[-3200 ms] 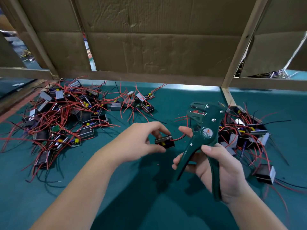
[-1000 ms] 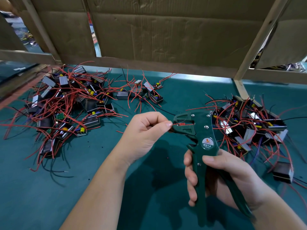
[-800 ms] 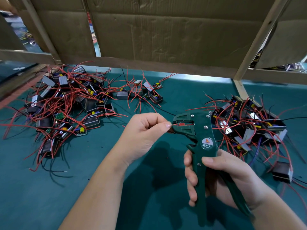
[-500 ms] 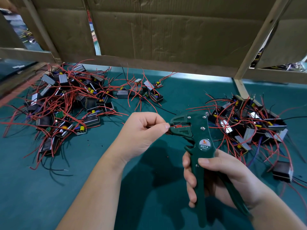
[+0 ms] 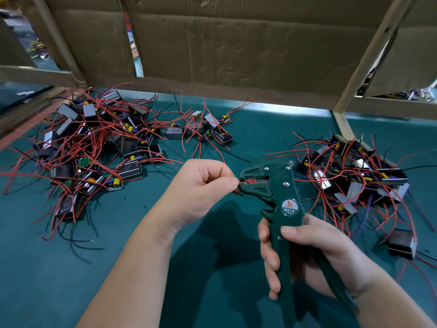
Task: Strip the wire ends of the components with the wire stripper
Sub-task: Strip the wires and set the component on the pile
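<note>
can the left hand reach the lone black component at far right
Probably not: the left hand pinches a thin wire at the green wire stripper; the right hand bars the black box-shaped component.

The left hand hides most of its pinched wire, and the wire stripper runs off the frame's lower edge.

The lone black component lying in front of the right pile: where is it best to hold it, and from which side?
Probably the boxy body of the component, pinched across its flat sides from above. It lies flat on the mat, apart from the pile, while its wires trail off to the right, so that side is worse.
</note>
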A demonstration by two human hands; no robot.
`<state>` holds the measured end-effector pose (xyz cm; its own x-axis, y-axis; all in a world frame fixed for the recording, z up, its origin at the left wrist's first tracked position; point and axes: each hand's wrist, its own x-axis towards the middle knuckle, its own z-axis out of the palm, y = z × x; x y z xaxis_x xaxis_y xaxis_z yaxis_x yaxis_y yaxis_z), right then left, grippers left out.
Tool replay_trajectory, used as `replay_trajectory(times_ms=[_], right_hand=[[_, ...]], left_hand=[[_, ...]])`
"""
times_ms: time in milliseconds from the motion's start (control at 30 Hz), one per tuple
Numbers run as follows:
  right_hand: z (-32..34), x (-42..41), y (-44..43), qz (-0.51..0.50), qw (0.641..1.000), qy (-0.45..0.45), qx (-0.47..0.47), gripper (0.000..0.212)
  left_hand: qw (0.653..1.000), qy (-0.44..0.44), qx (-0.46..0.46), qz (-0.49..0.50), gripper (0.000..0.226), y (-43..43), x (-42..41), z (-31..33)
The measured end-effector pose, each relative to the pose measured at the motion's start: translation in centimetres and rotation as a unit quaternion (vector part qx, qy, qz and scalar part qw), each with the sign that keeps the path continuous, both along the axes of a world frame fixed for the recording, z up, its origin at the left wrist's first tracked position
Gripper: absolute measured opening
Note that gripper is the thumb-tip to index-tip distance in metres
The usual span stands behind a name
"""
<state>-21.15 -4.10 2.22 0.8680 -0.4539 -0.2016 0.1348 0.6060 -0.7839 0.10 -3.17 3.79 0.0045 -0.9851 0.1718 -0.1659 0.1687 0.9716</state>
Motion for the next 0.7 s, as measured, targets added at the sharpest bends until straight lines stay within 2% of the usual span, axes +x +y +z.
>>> replay_trajectory(times_ms=[67, 167, 333, 700], right_hand=[[-0.02, 0.06, 0.04, 0.001, 1.0, 0.001, 0.002, 0.031], [-0.07, 0.21, 0.17, 0.004, 1.0, -0.007, 0.007, 0.029], [-0.14, 0.27, 0.27, 0.015, 1.0, -0.023, 0.007, 0.028], [-0.4, 0.07, 0.1, 0.034, 0.999, -0.022, -0.008, 0.029]], left_hand=[[1.0, 0.0, 0.002, -0.001, 0.027, -0.05, 0.06, -0.06], [1.0, 0.009, 0.007, -0.007, 0.021, 0.01, 0.16, 0.01], [0.996, 0.063, 0.029, -0.049, 0.018, 0.17, 0.43, 0.25], [0.996, 0.052, 0.044, -0.065, 0.018, 0.26, 0.81, 0.21]])
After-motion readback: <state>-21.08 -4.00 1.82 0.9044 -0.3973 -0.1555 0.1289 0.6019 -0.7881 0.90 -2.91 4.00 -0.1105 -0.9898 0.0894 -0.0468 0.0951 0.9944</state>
